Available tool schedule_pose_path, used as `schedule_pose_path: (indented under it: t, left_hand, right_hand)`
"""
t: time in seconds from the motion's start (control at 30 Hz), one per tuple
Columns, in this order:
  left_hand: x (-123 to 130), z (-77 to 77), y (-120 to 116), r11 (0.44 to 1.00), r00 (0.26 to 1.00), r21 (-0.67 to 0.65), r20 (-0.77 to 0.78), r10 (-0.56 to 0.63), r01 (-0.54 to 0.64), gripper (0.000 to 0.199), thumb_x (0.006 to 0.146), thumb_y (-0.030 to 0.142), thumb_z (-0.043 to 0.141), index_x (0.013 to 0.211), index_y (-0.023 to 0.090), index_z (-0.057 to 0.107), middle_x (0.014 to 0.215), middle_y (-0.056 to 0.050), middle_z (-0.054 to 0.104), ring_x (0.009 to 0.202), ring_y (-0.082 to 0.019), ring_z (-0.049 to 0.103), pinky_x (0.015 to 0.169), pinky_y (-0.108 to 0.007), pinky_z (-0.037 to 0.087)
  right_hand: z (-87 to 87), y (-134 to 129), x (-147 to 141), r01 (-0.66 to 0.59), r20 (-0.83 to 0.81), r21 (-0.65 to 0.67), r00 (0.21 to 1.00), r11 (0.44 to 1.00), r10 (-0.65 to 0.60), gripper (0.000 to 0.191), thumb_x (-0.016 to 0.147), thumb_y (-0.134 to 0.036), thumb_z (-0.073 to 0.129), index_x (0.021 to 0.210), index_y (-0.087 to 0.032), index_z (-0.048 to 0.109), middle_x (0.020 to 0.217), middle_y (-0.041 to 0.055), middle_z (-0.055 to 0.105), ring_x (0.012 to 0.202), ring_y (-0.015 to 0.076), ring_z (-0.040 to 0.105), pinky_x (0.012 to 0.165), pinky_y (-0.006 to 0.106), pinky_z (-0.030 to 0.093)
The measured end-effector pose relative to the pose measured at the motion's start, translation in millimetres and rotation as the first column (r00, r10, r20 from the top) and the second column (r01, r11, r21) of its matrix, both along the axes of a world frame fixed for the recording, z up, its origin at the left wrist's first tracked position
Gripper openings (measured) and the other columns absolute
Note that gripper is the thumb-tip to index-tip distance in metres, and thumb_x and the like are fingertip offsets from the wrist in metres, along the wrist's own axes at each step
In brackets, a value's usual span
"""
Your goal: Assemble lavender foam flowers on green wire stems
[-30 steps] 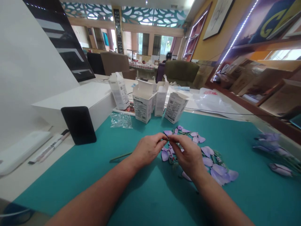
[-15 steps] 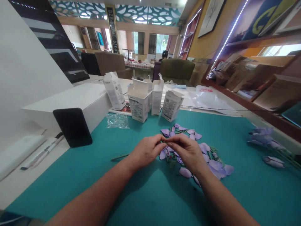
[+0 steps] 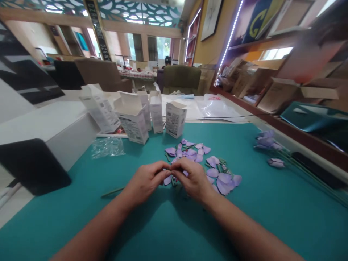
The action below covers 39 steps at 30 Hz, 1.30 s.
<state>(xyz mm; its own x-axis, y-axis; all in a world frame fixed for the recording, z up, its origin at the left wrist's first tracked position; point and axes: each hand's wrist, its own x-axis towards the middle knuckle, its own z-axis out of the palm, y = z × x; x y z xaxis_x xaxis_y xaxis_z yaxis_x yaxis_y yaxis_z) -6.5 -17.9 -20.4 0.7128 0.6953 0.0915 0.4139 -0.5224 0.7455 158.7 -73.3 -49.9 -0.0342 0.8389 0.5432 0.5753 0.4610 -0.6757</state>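
My left hand (image 3: 148, 180) and my right hand (image 3: 191, 178) meet at the fingertips, both pinched closed. Whatever lies between the fingers is too small and hidden to make out. Around and behind the right hand, loose purple petals (image 3: 225, 182) and short green pieces (image 3: 223, 164) are spread over the teal mat (image 3: 89, 217). A thin green stem (image 3: 112, 192) lies left of my left hand, partly behind the forearm. Off to the right rest purple flowers (image 3: 268, 140) on long green stems, with a closed purple bud (image 3: 276, 162) beside them.
Several open white boxes (image 3: 176, 119) stand along the mat's far edge. Crumpled clear plastic (image 3: 107, 146) lies before them. At left are a large white box (image 3: 73, 134) and a black tablet-like panel (image 3: 34, 166). A dark case (image 3: 318, 170) lies under the stems at right.
The view has turned to the right, so everything sits further left and the flowers at right show more fully. Both hands stay pinched together over the petals.
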Motion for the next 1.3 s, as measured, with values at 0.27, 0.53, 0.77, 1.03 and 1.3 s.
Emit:
schedule_pose_path:
  t: [0.27, 0.53, 0.77, 1.03, 1.3]
  left_hand:
    - [1.3, -3.1, 4.2, 0.995, 0.996, 0.081, -0.074, 0.057, -0.051, 0.032, 0.085, 0.045, 0.044, 0.086, 0.023, 0.067, 0.063, 0.003, 0.063, 0.058, -0.013, 0.054, 0.057, -0.021, 0.040]
    - [-1.3, -5.5, 9.5, 0.990, 0.988, 0.124, -0.129, 0.089, -0.073, 0.033, 0.085, 0.048, 0.045, 0.089, 0.025, 0.069, 0.062, 0.002, 0.063, 0.058, -0.015, 0.055, 0.055, -0.021, 0.040]
    - [-2.3, -2.6, 8.7, 0.986, 0.985, 0.128, -0.122, 0.120, -0.105, 0.032, 0.085, 0.047, 0.045, 0.086, 0.024, 0.066, 0.063, 0.002, 0.063, 0.058, -0.015, 0.055, 0.050, -0.021, 0.037]
    - [-2.4, -5.7, 10.5, 0.984, 0.982, 0.128, -0.132, 0.137, -0.120, 0.032, 0.084, 0.047, 0.044, 0.087, 0.024, 0.066, 0.061, 0.002, 0.062, 0.057, -0.015, 0.055, 0.050, -0.021, 0.037]
    - [-1.9, -6.9, 11.0, 0.983, 0.980, 0.132, -0.137, 0.148, -0.130, 0.034, 0.085, 0.047, 0.042, 0.094, 0.025, 0.067, 0.058, 0.002, 0.060, 0.055, -0.014, 0.053, 0.051, -0.021, 0.037]
  right_hand:
    - [2.5, -5.2, 6.2, -0.043, -0.001, 0.012, 0.999, 0.999, 0.043, 0.015, 0.087, -0.017, 0.050, 0.091, -0.020, 0.064, 0.083, 0.0043, 0.067, 0.077, 0.0156, 0.061, 0.070, 0.027, 0.048]
    - [17.8, -1.9, 31.7, 0.088, -0.124, -0.020, 0.988, 0.996, -0.089, 0.016, 0.084, -0.018, 0.054, 0.093, -0.021, 0.066, 0.091, 0.0039, 0.070, 0.084, 0.0159, 0.063, 0.075, 0.029, 0.050]
    - [34.6, -2.7, 117.0, 0.392, -0.233, -0.178, 0.874, 0.902, -0.426, 0.019, 0.076, -0.031, 0.059, 0.085, -0.017, 0.068, 0.073, 0.0030, 0.067, 0.063, 0.0148, 0.060, 0.061, 0.030, 0.051]
    - [10.8, -10.9, 166.0, 0.505, -0.183, -0.303, 0.801, 0.808, -0.570, 0.025, 0.067, -0.038, 0.060, 0.075, -0.015, 0.068, 0.064, 0.0028, 0.064, 0.055, 0.0135, 0.056, 0.054, 0.027, 0.046]
    - [3.0, -11.7, 173.8, 0.553, 0.044, -0.347, 0.817, 0.758, -0.576, 0.024, 0.073, -0.037, 0.054, 0.077, -0.017, 0.066, 0.069, 0.0032, 0.065, 0.059, 0.0153, 0.057, 0.056, 0.028, 0.043]
